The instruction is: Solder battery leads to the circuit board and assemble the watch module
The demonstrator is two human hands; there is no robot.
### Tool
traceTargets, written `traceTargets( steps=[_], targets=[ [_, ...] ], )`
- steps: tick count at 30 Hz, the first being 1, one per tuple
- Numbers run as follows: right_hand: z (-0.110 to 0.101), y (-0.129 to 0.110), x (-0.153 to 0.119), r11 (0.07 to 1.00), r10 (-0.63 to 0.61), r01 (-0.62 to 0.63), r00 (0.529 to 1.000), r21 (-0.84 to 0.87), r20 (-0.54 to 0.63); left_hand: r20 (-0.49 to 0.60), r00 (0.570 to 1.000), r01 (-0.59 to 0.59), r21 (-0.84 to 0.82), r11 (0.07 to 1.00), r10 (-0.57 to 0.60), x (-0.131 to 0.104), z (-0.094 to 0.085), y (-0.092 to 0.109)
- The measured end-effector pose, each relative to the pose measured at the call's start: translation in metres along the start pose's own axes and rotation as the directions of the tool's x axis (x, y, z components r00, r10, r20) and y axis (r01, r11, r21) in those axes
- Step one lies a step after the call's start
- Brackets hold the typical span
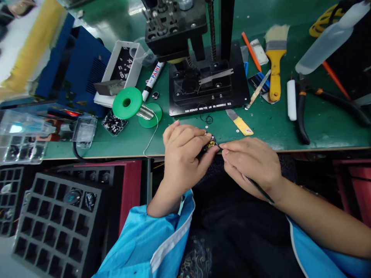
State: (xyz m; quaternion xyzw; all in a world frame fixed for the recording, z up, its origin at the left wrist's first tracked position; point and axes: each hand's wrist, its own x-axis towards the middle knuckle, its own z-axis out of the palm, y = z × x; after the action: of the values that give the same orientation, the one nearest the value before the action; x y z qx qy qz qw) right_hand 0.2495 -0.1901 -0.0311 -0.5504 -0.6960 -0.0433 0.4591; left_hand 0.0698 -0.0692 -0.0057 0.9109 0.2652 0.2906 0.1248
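Near the front edge of the green table, my left hand (185,154) pinches a small round part (211,143) with yellow and dark pieces on it, between thumb and fingers. My right hand (252,164) is closed on a thin dark tool (259,188), whose tip end points left and reaches the part's right side, by my left thumb. Whether the tip touches the part is too small to tell. Just beyond my hands lie a yellow-handled blade (240,122) and tiny white round pieces.
A black press (208,85) stands behind the hands. To the left are a green solder spool (127,103), a paint marker (153,80), a white box (136,73) and a compartment tray (55,227). Brush (276,65), pliers (302,112) and bottle (327,46) lie to the right.
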Motion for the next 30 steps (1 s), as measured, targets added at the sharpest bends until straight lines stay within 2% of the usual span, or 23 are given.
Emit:
traceTargets(
  steps=[6,9,12,17,25,30],
  targets=[
    [0.003,0.0,-0.002,0.997,-0.028,0.029,0.999,-0.072,0.015,-0.008,1.0,0.003,0.003,1.0,-0.003,0.0,0.001,0.002],
    [0.006,0.002,-0.005,0.994,-0.051,0.05,0.999,-0.101,-0.013,-0.027,1.0,-0.002,0.001,1.0,0.002,-0.001,0.002,0.002],
    [0.005,0.0,-0.004,0.998,-0.002,0.0,0.999,-0.056,-0.038,-0.044,0.999,-0.002,-0.006,1.0,0.002,-0.002,0.003,0.001],
    [-0.002,-0.005,0.004,0.992,0.109,-0.107,0.994,0.06,-0.025,-0.005,1.0,0.03,-0.018,0.999,-0.03,-0.003,0.003,-0.001],
    [-0.002,-0.008,0.007,0.986,0.149,-0.148,0.989,0.078,-0.004,-0.013,1.0,0.022,-0.016,1.0,-0.022,-0.002,0.003,0.0],
    [0.001,-0.006,0.002,0.994,0.1,-0.1,0.995,0.034,-0.013,-0.019,1.0,-0.004,-0.031,1.0,0.003,-0.001,0.003,0.0]
  ],
)
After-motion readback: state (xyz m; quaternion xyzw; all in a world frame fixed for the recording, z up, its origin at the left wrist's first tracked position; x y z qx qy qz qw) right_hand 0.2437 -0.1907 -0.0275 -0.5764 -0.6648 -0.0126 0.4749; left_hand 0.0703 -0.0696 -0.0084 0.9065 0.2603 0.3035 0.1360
